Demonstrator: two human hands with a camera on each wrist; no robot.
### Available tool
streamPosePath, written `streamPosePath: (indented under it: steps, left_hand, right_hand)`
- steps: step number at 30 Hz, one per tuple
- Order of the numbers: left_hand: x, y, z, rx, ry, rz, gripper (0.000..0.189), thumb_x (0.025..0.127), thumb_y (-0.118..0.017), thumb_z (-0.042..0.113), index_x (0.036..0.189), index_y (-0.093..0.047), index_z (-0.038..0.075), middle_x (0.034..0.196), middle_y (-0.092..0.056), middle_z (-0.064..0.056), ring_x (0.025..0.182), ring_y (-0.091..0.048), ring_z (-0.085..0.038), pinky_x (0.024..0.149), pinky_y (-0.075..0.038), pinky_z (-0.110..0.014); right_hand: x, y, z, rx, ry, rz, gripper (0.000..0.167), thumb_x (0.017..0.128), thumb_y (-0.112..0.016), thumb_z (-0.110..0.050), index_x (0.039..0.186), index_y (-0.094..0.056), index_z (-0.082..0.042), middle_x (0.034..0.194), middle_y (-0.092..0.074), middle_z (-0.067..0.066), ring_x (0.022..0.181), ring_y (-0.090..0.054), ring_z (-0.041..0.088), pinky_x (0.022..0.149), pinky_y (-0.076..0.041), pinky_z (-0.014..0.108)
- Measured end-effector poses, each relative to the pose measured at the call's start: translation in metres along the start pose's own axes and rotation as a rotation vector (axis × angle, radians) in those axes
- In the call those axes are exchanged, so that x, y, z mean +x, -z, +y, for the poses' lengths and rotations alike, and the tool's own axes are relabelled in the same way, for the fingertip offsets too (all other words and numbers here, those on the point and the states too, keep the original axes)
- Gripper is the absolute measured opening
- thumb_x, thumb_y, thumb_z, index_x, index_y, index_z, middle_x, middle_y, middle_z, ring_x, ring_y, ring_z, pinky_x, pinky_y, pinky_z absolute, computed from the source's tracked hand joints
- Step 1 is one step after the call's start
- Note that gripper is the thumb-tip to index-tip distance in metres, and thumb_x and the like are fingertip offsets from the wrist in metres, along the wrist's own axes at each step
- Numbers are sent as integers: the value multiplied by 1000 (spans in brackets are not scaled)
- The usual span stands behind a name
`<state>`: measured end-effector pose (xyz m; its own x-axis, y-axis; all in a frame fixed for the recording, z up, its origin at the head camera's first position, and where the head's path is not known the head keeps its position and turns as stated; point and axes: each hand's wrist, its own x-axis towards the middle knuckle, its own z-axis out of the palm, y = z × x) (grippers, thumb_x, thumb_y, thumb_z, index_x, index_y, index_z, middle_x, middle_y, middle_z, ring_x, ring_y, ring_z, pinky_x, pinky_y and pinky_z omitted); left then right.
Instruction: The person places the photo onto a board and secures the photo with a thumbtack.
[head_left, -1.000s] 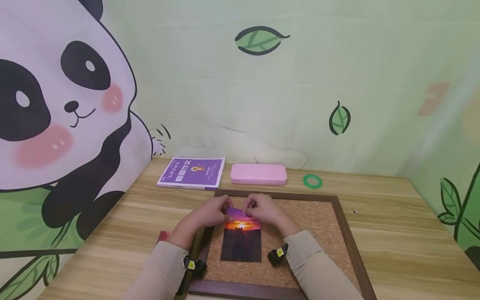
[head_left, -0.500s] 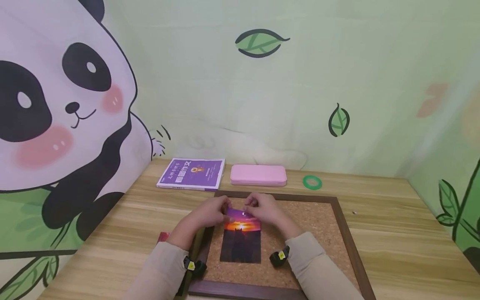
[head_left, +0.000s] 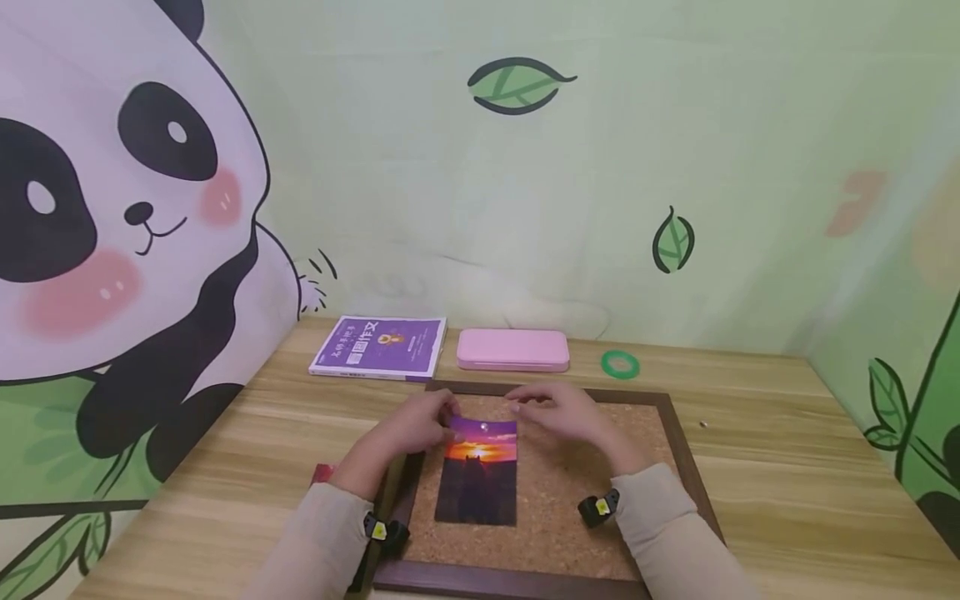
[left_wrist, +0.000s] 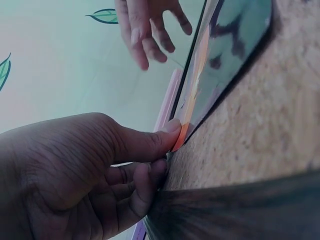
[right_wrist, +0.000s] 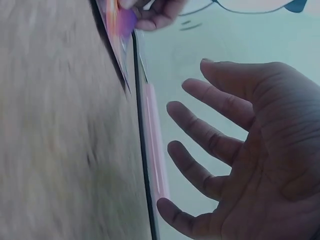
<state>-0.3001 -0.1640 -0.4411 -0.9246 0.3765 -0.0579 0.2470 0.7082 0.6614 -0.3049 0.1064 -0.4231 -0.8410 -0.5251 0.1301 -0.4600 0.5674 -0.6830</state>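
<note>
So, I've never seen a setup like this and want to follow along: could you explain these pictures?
There is no machine here, just someone's bare left hand and right hand. The wide picture looks forward and down from the head; the two close ones are taken from the left and right wrists. On the wooden table lie a framed corkboard, a purple book, a pink pencil case and a green tape roll. The left hand pinches the left edge of a sunset photo over the corkboard; a small shiny pin shows near its top. The right hand, fingers spread, holds nothing.
</note>
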Motion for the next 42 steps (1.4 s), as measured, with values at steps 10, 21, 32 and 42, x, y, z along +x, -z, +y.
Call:
streamPosePath:
  steps: [10,21,32,42]
  left_hand:
    - [1,1,-1,-2,-7,-9,28,86,-79,10,107,-61,5,85,-61,-5,62,-58,-17,53,-52,-32]
    - [-4,19,-8,6,-6,31,25,88,-79,18,106,-65,9,93,-64,-1,82,-60,-19,74,-53,-37]
    - [-17,54,-29,-10,-2,-27,21,89,-76,18,105,-66,7,95,-64,-3,88,-59,-20,79,-51,-38]
    - [-39,75,-43,131,189,-221,21,82,-80,15,94,-64,8,90,-61,-5,86,-54,-22,77,-44,-39]
  right_hand:
    - [-29,35,21,-3,-86,45,32,101,-62,-32,125,-68,-13,118,-69,2,116,-61,26,99,-46,50]
    - [-56,64,54,-45,3,149,31,99,-65,-27,122,-68,-6,112,-70,5,110,-64,27,96,-48,51]
    - [-85,88,72,-72,-59,177,41,101,-62,-30,128,-64,0,124,-67,17,120,-58,41,101,-41,61]
    - [-112,109,108,-69,-164,186,45,103,-57,-40,132,-62,-6,128,-65,15,119,-57,40,93,-48,57]
